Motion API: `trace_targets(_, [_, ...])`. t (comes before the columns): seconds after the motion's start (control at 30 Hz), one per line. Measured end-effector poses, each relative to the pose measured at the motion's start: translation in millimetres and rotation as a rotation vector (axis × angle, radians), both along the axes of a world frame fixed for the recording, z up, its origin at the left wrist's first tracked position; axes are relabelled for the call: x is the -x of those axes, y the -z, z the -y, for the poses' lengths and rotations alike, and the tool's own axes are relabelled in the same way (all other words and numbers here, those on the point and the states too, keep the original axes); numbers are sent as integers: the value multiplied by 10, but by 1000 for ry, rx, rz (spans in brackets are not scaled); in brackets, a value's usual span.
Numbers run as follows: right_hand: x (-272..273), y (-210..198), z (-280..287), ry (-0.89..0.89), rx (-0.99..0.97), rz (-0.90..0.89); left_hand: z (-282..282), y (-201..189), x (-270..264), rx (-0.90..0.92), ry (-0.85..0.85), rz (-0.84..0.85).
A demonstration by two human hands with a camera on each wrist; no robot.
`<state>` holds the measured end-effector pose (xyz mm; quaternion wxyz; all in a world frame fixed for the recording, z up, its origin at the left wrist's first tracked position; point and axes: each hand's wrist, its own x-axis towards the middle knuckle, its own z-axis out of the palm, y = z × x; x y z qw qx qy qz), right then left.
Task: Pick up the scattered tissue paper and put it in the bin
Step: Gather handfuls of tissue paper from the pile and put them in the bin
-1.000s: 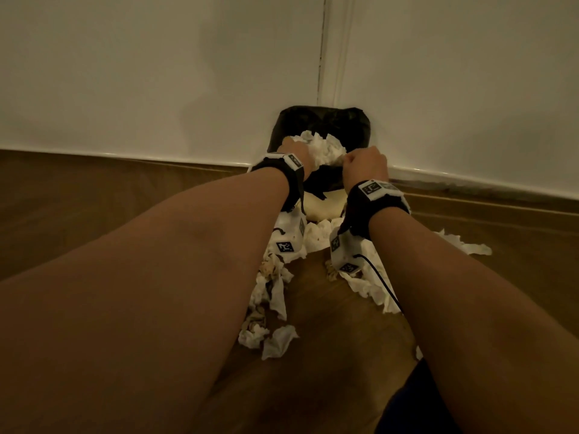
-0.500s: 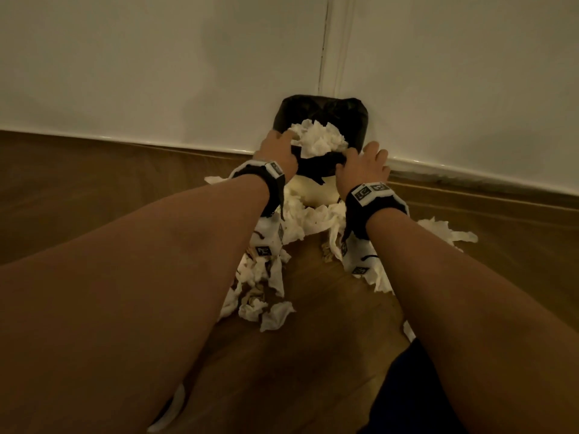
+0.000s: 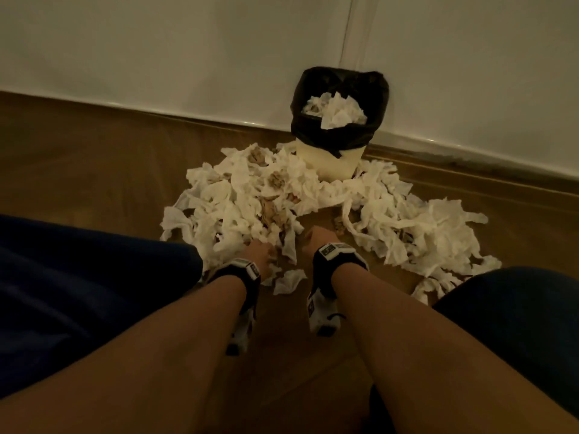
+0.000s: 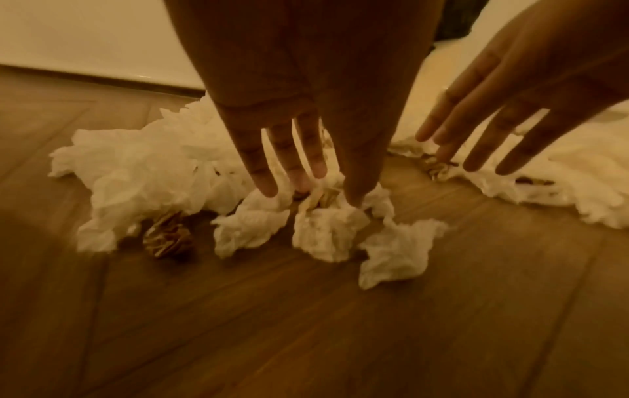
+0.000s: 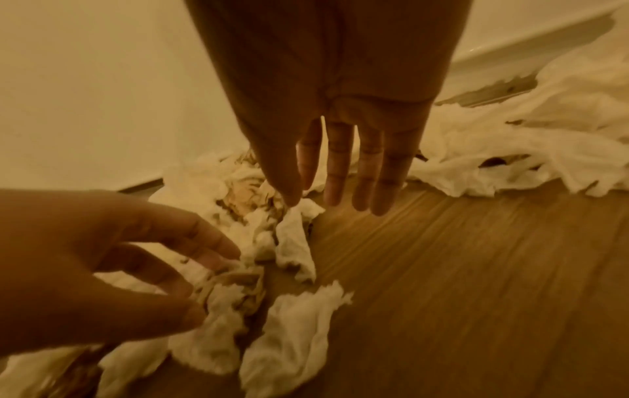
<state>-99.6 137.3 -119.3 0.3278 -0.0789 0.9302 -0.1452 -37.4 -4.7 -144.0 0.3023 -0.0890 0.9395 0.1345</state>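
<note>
Left hand (image 3: 257,252) spread, fingertips (image 4: 265,185) touching the near edge of the tissue paper (image 3: 250,195) heaped on the floor (image 3: 94,183). Right hand (image 3: 318,241) beside it, grip apart, holding nothing. Further right, more tissue; bin (image 3: 340,142) behind, by the wall (image 3: 156,51).

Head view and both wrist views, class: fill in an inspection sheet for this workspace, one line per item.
Surface: wooden floor, bare in front of the hands.
Job's things: bin with black liner by the wall, tissue heaped inside; tissue paper strewn around its base, some brown scraps mixed in.
Clutter: nothing seen beyond the tissue.
Grippers: left hand open, fingertips on tissue; right hand open above the floor, holding nothing.
Cables: thin black lead on the right wrist unit.
Surroundings: white wall, skirting, dim light.
</note>
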Motion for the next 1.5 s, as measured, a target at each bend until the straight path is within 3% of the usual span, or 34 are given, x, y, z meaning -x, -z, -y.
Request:
trace_targets(0.33, [-426, 412, 272, 92, -70, 167, 103, 277, -197, 44, 73, -24])
trace_targets(0.47, [-512, 607, 293, 69, -104, 147, 78, 313, -200, 79, 106, -7])
trace_targets(0.77, [-526, 760, 333, -14, -88, 149, -48, 394, -154, 74, 10, 36])
trace_targets(1.2, [-447, 588, 358, -204, -129, 131, -56, 354, -109, 27, 14, -10])
trace_targets(1.4, [-349, 353, 220, 76, -7, 158, 19, 134, -81, -52, -32, -95])
trace_targets(1.5, [-310, 123, 97, 117, 30, 88, 0, -72, -45, -76, -43, -194])
